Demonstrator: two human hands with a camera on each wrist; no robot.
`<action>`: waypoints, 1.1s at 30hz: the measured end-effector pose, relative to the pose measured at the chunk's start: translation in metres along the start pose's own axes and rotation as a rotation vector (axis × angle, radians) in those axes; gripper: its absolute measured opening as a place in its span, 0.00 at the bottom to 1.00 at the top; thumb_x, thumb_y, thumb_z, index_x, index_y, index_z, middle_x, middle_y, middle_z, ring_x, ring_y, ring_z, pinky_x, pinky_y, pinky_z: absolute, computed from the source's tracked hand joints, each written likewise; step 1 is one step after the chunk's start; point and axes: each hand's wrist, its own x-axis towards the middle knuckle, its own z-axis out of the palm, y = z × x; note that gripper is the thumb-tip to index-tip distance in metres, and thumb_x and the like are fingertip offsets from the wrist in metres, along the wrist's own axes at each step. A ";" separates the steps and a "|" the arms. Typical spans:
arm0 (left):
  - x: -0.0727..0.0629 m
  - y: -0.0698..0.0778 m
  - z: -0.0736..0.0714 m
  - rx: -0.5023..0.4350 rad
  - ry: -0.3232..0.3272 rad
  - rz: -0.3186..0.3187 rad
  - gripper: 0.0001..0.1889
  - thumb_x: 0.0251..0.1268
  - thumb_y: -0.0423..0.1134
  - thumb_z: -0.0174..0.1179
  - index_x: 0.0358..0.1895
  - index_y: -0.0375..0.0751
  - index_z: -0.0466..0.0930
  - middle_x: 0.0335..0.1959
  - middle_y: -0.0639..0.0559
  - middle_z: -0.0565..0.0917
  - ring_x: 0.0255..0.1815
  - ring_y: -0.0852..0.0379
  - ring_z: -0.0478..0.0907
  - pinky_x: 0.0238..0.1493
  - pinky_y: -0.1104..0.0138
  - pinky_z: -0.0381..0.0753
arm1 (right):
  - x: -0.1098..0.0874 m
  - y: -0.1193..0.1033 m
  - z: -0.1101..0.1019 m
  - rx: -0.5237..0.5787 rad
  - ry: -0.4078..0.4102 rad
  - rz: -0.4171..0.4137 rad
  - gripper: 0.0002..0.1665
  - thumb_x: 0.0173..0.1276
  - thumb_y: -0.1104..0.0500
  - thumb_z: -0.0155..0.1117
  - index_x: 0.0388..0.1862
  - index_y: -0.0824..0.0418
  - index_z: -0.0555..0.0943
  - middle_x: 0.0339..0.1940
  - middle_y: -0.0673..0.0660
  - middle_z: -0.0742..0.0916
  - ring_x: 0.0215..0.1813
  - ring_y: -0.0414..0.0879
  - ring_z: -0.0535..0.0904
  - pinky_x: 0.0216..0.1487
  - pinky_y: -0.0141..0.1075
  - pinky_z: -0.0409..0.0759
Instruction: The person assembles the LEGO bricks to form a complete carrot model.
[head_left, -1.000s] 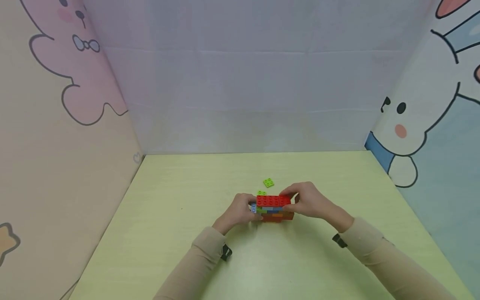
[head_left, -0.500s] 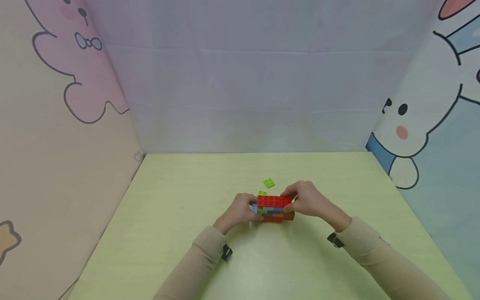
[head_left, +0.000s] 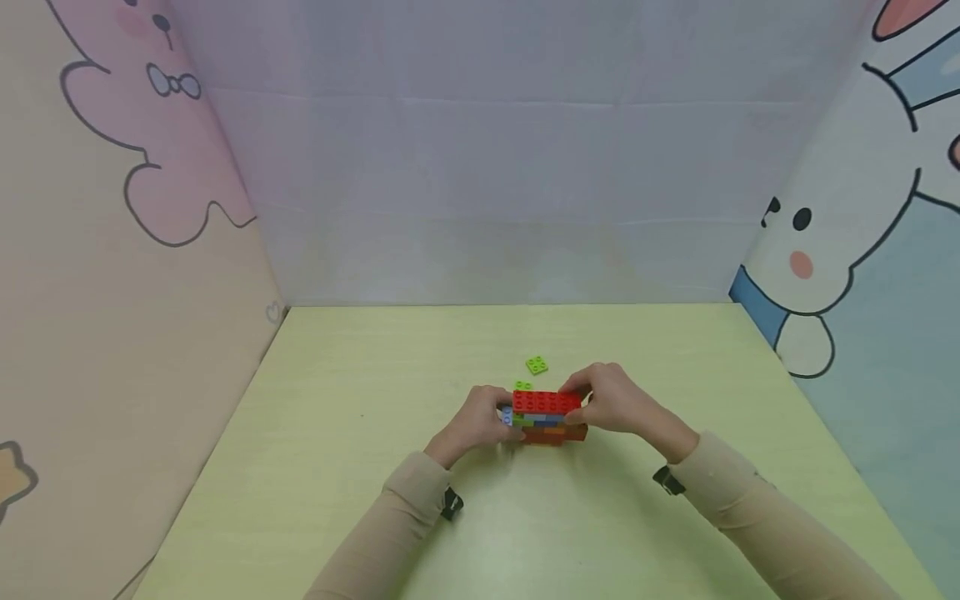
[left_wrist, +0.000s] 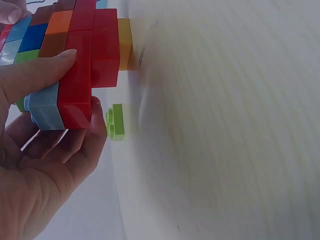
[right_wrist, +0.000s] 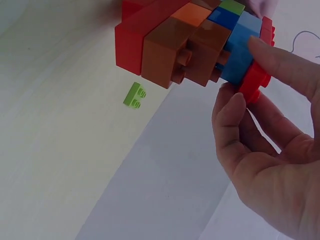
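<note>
A stack of toy building bricks (head_left: 536, 402) stands upright over the middle of the table, its top row red and the layers below blue, green, brown and orange. My left hand (head_left: 476, 419) grips its left end, thumb across a red lower brick (left_wrist: 75, 100) and fingers behind. At the upper right end my right hand (head_left: 618, 402) pinches the stack, with the thumb on a blue brick (right_wrist: 236, 62) and the fingers by the red top brick (right_wrist: 254, 84). A yellow brick (left_wrist: 125, 44) shows at the bottom in the left wrist view.
On the table (head_left: 337, 400) behind the stack lies a loose light green square brick (head_left: 537, 365). Another light green piece (head_left: 523, 386) shows just past the stack's top edge. Pale cloth (head_left: 487, 208) backs the table, with cartoon-printed panels at both sides.
My right wrist has shifted slightly left, and the seam near the right end of the red top row shows less than before. Both hands keep their hold on the bricks.
</note>
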 end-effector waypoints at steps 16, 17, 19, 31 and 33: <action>0.000 0.002 0.000 0.021 0.004 0.010 0.20 0.42 0.35 0.77 0.44 0.44 0.86 0.36 0.61 0.84 0.39 0.63 0.76 0.44 0.65 0.74 | 0.001 0.027 0.018 0.189 0.044 -0.037 0.19 0.51 0.59 0.78 0.42 0.60 0.84 0.38 0.49 0.85 0.40 0.45 0.80 0.46 0.47 0.78; 0.000 0.002 0.000 0.021 0.004 0.009 0.20 0.42 0.35 0.77 0.44 0.44 0.86 0.36 0.62 0.84 0.39 0.63 0.76 0.44 0.65 0.73 | 0.001 0.030 0.020 0.198 0.049 -0.042 0.19 0.51 0.59 0.78 0.42 0.59 0.84 0.38 0.49 0.85 0.40 0.45 0.80 0.46 0.46 0.78; 0.001 0.002 0.000 0.018 0.003 0.007 0.20 0.42 0.35 0.77 0.44 0.45 0.86 0.36 0.62 0.83 0.40 0.63 0.76 0.45 0.64 0.73 | 0.001 0.035 0.023 0.212 0.057 -0.051 0.20 0.50 0.58 0.78 0.43 0.59 0.84 0.39 0.49 0.85 0.39 0.45 0.80 0.44 0.43 0.78; 0.000 0.002 0.002 0.018 0.006 0.000 0.20 0.42 0.36 0.77 0.44 0.46 0.86 0.35 0.63 0.83 0.39 0.62 0.75 0.43 0.64 0.73 | -0.002 0.056 0.040 0.320 0.059 -0.090 0.22 0.50 0.62 0.78 0.45 0.62 0.82 0.40 0.51 0.86 0.44 0.47 0.82 0.47 0.42 0.78; 0.000 0.002 0.001 0.020 0.010 0.005 0.19 0.42 0.36 0.77 0.43 0.45 0.86 0.34 0.62 0.83 0.38 0.62 0.75 0.43 0.65 0.73 | -0.002 0.058 0.041 0.312 0.060 -0.089 0.23 0.50 0.62 0.78 0.45 0.62 0.82 0.41 0.51 0.86 0.45 0.47 0.82 0.47 0.42 0.78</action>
